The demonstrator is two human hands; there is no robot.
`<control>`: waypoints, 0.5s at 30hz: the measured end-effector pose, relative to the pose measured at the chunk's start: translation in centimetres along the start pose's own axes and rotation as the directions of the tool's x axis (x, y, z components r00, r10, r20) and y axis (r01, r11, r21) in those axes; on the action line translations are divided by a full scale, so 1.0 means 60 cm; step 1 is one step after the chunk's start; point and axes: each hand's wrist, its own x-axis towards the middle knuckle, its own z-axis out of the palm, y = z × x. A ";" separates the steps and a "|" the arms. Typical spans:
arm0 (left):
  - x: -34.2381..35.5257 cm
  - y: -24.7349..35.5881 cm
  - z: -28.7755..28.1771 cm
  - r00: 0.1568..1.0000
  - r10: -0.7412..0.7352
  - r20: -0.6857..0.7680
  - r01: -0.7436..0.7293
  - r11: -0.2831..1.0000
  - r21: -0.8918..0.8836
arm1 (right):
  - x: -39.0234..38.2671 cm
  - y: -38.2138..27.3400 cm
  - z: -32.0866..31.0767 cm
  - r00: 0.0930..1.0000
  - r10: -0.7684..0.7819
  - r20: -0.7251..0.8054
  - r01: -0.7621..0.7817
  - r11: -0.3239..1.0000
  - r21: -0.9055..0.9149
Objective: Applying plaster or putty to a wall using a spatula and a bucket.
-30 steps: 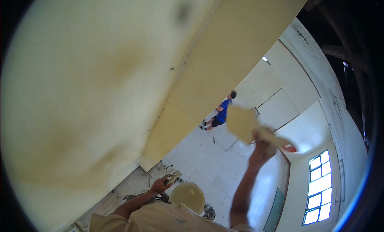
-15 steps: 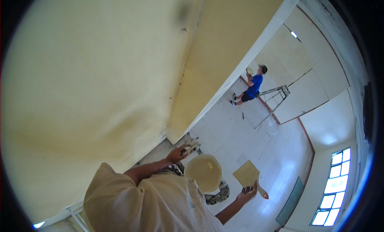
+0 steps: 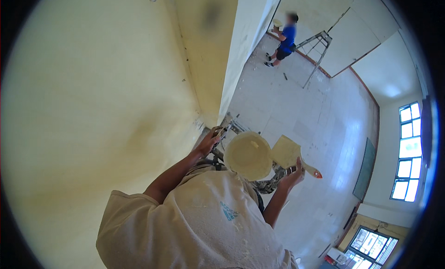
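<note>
My right hand (image 3: 293, 175) grips a broad, flat, cream-coloured tool (image 3: 286, 151) with a tapered, orange-tipped handle; whether it is a blade or a brush is hard to tell. Its wide end reaches the right rim of a round tub (image 3: 232, 158), apparently touching or overlapping it. Pale cream material (image 3: 248, 160) fills the tub, with a lighter patch near the top. My left hand (image 3: 211, 141) is closed beside the wall corner, left of the tub, on something I cannot make out. Below the tub, a mottled dark-and-white surface is partly hidden.
A cream wall (image 3: 92, 107) rises close on my left, ending at a projecting corner (image 3: 232, 56). Metal framework (image 3: 237, 126) shows past my left hand. Farther off, a person in blue (image 3: 283, 39) holds a pale round thing near a stepladder (image 3: 320, 42). Windows (image 3: 407, 151) are at right.
My right hand has brought the flat tool up and left to the tub's edge. The view has shifted, so the tub, my left hand and the distant person appear higher.
</note>
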 end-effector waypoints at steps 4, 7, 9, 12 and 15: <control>-0.007 -0.014 0.011 0.996 -0.009 -0.088 0.007 1.000 -0.025 | -0.006 -0.004 -0.013 0.999 0.013 -0.036 -0.013 1.000 -0.017; -0.002 -0.022 0.018 0.990 0.008 -0.143 -0.021 0.996 -0.089 | -0.002 -0.003 -0.025 0.996 -0.047 -0.071 0.046 0.999 -0.020; -0.001 -0.025 0.005 0.993 0.049 -0.108 -0.030 0.984 0.176 | -0.004 -0.007 -0.033 0.992 -0.115 -0.048 0.113 0.993 -0.045; 0.000 0.014 0.018 0.981 0.032 -0.194 0.010 0.977 0.211 | 0.009 0.011 -0.042 0.956 -0.292 0.038 0.294 0.939 -0.177; 0.003 0.013 0.016 0.960 0.170 -0.223 -0.136 0.978 0.160 | -0.001 0.027 -0.025 0.924 -0.341 0.173 0.377 0.890 -0.258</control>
